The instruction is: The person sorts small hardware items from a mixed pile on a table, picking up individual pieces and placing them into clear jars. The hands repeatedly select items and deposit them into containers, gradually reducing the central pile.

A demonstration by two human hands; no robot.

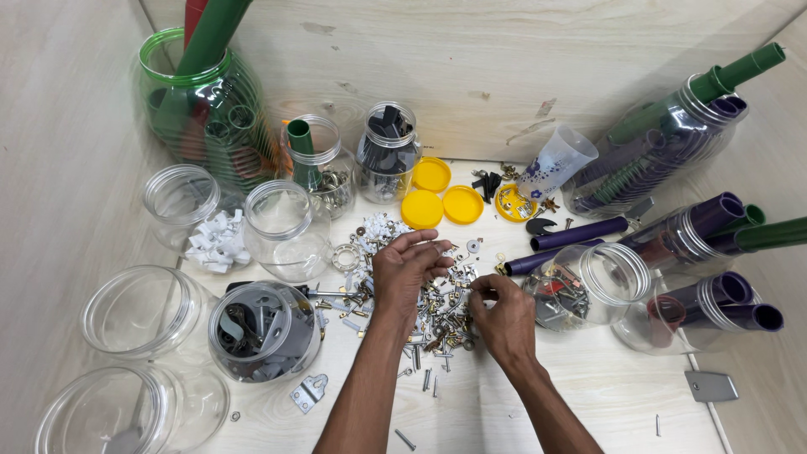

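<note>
At the table's middle, the left hand [408, 269] rests open-fingered on the screw pile [437, 311]; at four o'clock, the right hand [502, 315] pinches one small, hard, light piece by its sides.

A heap of small shiny metal screws and fittings [437, 307] is seen on the pale, matt wood-grain bench [588, 395]. Glossy clear plastic jars [143, 311] are seen around it, their walls ribbed. The round yellow plastic lids [422, 208] look smooth. The purple plastic tubes [580, 233] carry a dull sheen, and the flat grey metal bracket [711, 386] looks brushed.
</note>
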